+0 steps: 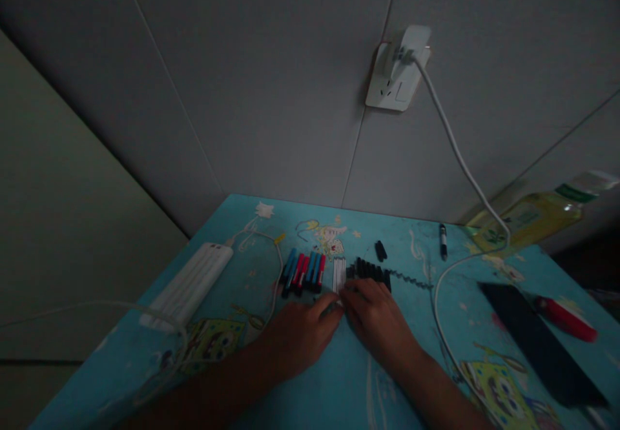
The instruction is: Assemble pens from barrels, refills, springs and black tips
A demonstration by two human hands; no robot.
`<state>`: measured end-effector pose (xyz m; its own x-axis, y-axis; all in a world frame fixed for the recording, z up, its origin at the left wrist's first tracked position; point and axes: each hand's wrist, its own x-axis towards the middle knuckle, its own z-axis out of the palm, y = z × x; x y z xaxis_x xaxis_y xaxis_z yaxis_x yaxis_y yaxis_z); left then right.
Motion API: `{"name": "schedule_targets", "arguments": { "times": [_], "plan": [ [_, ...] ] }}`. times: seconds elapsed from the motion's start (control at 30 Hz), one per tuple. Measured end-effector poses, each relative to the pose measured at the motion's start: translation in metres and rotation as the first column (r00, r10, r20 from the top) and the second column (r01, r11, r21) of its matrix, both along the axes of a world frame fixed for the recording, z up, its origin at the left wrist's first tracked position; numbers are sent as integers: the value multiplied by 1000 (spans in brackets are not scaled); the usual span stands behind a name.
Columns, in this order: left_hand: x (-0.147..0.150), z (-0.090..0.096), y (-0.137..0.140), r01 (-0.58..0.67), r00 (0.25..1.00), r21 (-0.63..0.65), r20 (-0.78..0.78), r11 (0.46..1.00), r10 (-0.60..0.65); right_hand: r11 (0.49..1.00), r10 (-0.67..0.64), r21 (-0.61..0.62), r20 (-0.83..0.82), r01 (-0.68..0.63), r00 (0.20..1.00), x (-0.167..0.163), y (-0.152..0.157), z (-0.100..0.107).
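Both my hands rest on a light-blue cartoon-printed table (339, 378), fingertips meeting at the near ends of a row of pens. My left hand (295, 332) touches the bottom of a small bunch of white pens (339, 274). My right hand (375, 317) lies over the near ends of a row of black pens (371, 268). To the left of the white ones lies a group of blue and red markers (304, 271). The scene is dim, so I cannot tell whether either hand grips a pen.
A white power bank (188, 285) with a cable lies at left. A wall socket (397, 68) feeds a white cord (455, 152) down to the table. A yellow bottle (533, 217), a lone black pen (442, 241), a black flat object (533, 339) and a red item (564, 319) sit at right.
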<state>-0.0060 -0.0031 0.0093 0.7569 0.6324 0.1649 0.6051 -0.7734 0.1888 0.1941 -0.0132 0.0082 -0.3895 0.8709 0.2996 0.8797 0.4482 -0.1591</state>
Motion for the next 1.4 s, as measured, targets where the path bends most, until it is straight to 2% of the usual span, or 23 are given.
{"name": "schedule_targets", "arguments": {
  "times": [0.43, 1.4],
  "plan": [
    [1, -2, 0, -84, 994, 19, -72, 996, 85, 999, 4, -38, -27, -5, 1000, -2, -1, 3],
    [1, -2, 3, -69, 996, 16, -55, 997, 70, 997, 15, -78, -28, -17, 999, -1, -3, 3]
  ]
}}
